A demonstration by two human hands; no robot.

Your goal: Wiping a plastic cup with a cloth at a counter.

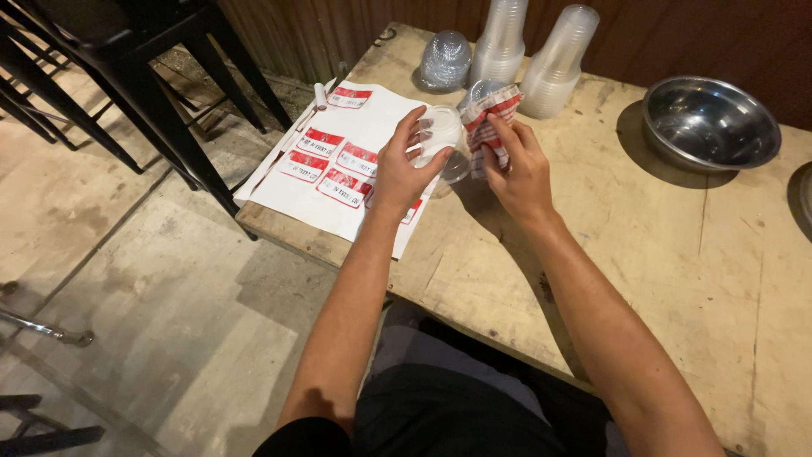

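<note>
My left hand grips a clear plastic cup on its side above the wooden table. My right hand holds a red-and-white checked cloth pressed against the cup's open end. Both hands hover over the right edge of a white sheet that carries several red-and-white stickers.
Two stacks of clear cups and a stack of dome lids stand at the table's far edge. A steel bowl sits at the right. A pen lies by the sheet. Black stool legs stand on the concrete floor at left.
</note>
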